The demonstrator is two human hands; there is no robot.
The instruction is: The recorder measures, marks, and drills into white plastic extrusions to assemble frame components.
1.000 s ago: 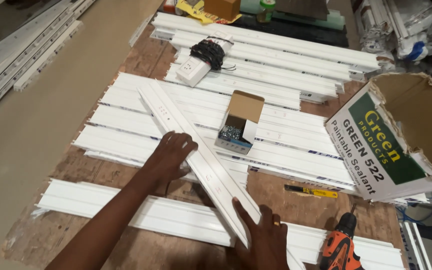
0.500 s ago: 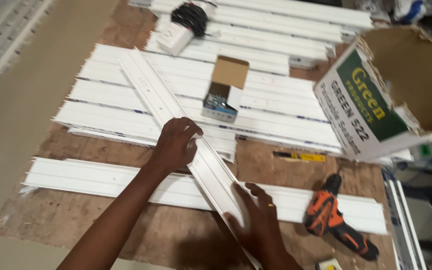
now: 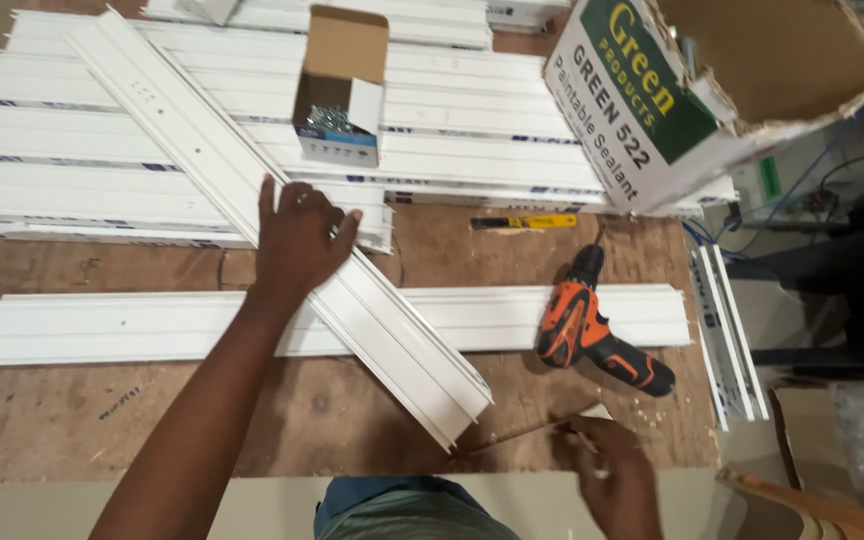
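2 hands in view | left hand point(image 3: 297, 238) flat, fingers spread, pressing the white channel strip point(image 3: 282, 235) lying diagonal across the plywood table point(image 3: 202, 420) | right hand point(image 3: 617, 475) pinching a thin pencil-like stick point(image 3: 527, 433) near the strip's end | orange drill point(image 3: 592, 335) just beside

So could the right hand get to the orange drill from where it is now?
Probably yes: the right hand sits just below the orange drill, with bare board between them. But its fingers already pinch a thin stick, so it isn't free.
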